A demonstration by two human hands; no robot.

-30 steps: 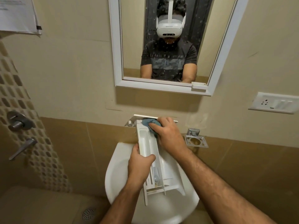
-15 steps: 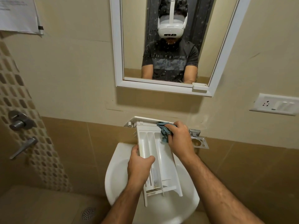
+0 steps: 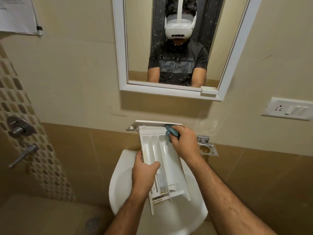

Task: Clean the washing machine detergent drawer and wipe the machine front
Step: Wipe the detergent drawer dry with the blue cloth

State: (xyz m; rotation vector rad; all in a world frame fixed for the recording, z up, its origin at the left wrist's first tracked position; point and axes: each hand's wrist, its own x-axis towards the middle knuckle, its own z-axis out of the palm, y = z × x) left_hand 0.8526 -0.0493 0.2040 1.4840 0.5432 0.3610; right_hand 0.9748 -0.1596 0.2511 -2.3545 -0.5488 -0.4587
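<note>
Both hands busy: left hand (image 3: 144, 175) grips the drawer (image 3: 162, 160), right hand (image 3: 185, 143) pinches a cloth (image 3: 171, 132) wiping it (machine front unseen, presumably undone).

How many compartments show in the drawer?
3 in the drawer: left, middle, right. The right hand with the cloth covers the right one's far corner; the left hand may hide more.

White detergent drawer (image 3: 166, 160) held over sink, compartments up; blue cloth (image 3: 170, 132) at far end.
</note>
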